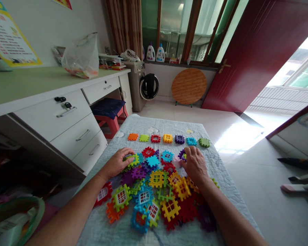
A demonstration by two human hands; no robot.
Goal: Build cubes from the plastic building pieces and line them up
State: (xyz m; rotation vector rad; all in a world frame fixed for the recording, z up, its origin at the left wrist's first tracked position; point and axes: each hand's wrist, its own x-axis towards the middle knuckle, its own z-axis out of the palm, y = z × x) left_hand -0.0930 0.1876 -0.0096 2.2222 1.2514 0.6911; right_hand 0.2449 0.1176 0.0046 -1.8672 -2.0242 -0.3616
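A pile of square interlocking plastic blocks, among them a yellow block (156, 178) and a light blue block (144, 197), covers the near part of a cloth-covered table (195, 129). Beyond it runs a row of single blocks, from an orange block (132, 137) at left to a green block (204, 142) at right. My left hand (119, 162) is at the pile's left edge, its fingers closed round a lime green block (133, 162). At the right, my right hand (194, 163) touches a purple block (181, 155); its fingertips are partly hidden, so its hold is unclear.
A desk (36, 82) with drawers stands at the left, bearing a plastic bag (83, 58). Near it are a red stool (111, 124) and a washing machine (136, 80). A round wooden board (189, 85) leans on the far wall beside a red door (236, 58).
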